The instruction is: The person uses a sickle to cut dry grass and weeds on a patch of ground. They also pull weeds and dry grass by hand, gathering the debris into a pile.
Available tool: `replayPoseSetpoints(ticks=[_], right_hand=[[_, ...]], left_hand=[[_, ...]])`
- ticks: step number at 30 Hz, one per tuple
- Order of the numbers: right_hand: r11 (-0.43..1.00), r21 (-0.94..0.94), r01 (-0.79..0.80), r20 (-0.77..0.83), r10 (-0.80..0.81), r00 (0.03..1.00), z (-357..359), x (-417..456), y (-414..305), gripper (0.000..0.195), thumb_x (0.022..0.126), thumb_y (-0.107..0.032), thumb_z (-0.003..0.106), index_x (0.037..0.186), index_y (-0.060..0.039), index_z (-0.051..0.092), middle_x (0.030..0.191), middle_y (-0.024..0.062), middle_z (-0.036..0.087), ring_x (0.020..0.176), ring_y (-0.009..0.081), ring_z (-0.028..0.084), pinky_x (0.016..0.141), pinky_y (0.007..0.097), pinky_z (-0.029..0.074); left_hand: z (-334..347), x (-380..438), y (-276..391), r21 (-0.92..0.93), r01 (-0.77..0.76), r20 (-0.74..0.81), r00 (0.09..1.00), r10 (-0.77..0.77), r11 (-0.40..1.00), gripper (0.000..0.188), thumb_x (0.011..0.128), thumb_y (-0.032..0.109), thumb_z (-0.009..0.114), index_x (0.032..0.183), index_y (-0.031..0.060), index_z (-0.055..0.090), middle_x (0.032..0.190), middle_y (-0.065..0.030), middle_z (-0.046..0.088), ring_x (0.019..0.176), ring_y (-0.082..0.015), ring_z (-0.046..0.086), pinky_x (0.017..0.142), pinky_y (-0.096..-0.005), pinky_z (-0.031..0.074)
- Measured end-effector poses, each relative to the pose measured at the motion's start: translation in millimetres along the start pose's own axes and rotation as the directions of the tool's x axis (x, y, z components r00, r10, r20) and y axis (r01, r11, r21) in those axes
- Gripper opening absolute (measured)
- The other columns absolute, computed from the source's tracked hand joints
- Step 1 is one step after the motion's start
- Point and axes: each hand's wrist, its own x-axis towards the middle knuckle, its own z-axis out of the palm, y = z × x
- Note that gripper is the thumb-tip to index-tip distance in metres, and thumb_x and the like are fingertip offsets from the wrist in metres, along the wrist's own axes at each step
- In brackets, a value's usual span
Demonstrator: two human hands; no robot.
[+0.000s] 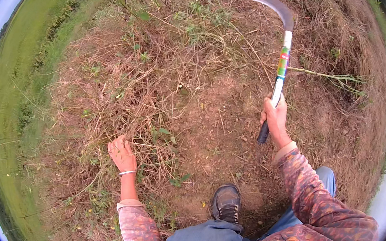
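My right hand (276, 118) is closed around the handle of a sickle (282, 58). Its curved steel blade (275, 5) points up and bends over to the left, above the ground. The white shaft bears a colourful label, and a black grip end (263, 133) sticks out below my palm. On the left, my left hand (122, 154) reaches into a heap of dry grass (133, 117). Its fingers curl around some of the stalks, and the fingertips are partly hidden among them.
Bare reddish soil (212, 128) lies between my hands, with my shoe (226, 204) on it. A cut green stem (330, 73) lies right of the sickle. Leafy weeds (201, 23) grow ahead. More dry grass (336, 33) covers the right side; a green field (11, 120) stretches left.
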Motion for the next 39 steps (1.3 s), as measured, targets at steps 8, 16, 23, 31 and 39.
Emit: replayPoseSetpoints(ticks=[8, 16, 23, 31, 39], right_hand=[[0.891, -0.362, -0.275, 0.263, 0.381, 0.886, -27, -41, 53, 0.015, 0.09, -0.009, 0.052, 0.1, -0.0076, 0.042, 0.063, 0.0002, 0.044, 0.041, 0.0098, 0.045, 0.036, 0.0267, 0.041], [0.981, -0.111, -0.159, 0.133, 0.173, 0.976, -43, -16, -3, 0.015, 0.088, -0.008, 0.05, 0.1, -0.0036, 0.041, 0.065, 0.0012, 0.046, 0.036, 0.0091, 0.042, 0.033, 0.0249, 0.039], [0.951, -0.3, -0.082, 0.132, 0.127, 0.983, 30, 41, 51, 0.018, 0.088, -0.009, 0.055, 0.096, -0.0033, 0.04, 0.065, 0.0063, 0.05, 0.041, 0.0156, 0.05, 0.035, 0.0314, 0.044], [0.975, -0.171, -0.143, 0.281, 0.188, 0.941, -12, -17, 25, 0.015, 0.087, -0.008, 0.052, 0.099, -0.0049, 0.043, 0.064, 0.0009, 0.046, 0.039, 0.0096, 0.045, 0.033, 0.0251, 0.039], [0.979, -0.16, -0.122, 0.182, 0.151, 0.972, 87, 86, 46, 0.022, 0.088, -0.011, 0.054, 0.096, 0.0003, 0.038, 0.065, 0.0099, 0.053, 0.043, 0.0192, 0.055, 0.037, 0.0347, 0.047]], left_hand=[[8, -1, 7, 0.029, 0.084, -0.065, 0.995, -0.082, 0.996, 0.02, 0.087, 0.005, 0.055, 0.107, 0.0077, 0.057, 0.105, -0.0105, 0.062, 0.103, -0.0308, 0.055, 0.107, -0.0477, 0.031], [1, -6, 19, -0.041, 0.072, -0.023, 0.997, -0.073, 0.997, 0.024, 0.089, 0.004, 0.051, 0.112, 0.0098, 0.056, 0.111, -0.0091, 0.062, 0.108, -0.0283, 0.054, 0.109, -0.0458, 0.027], [16, -8, 17, 0.005, 0.108, 0.005, 0.994, -0.108, 0.994, 0.024, 0.09, 0.008, 0.052, 0.114, 0.0093, 0.054, 0.115, -0.0096, 0.061, 0.113, -0.0289, 0.052, 0.11, -0.0453, 0.026], [3, -11, 28, -0.073, 0.079, 0.031, 0.997, -0.077, 0.994, 0.033, 0.083, 0.003, 0.055, 0.116, 0.0077, 0.053, 0.115, -0.0133, 0.059, 0.112, -0.0309, 0.053, 0.111, -0.0475, 0.025], [17, -7, 27, -0.02, 0.084, 0.008, 0.996, -0.084, 0.996, 0.036, 0.084, 0.005, 0.056, 0.12, 0.0076, 0.052, 0.117, -0.0131, 0.057, 0.114, -0.0311, 0.051, 0.11, -0.047, 0.026]])
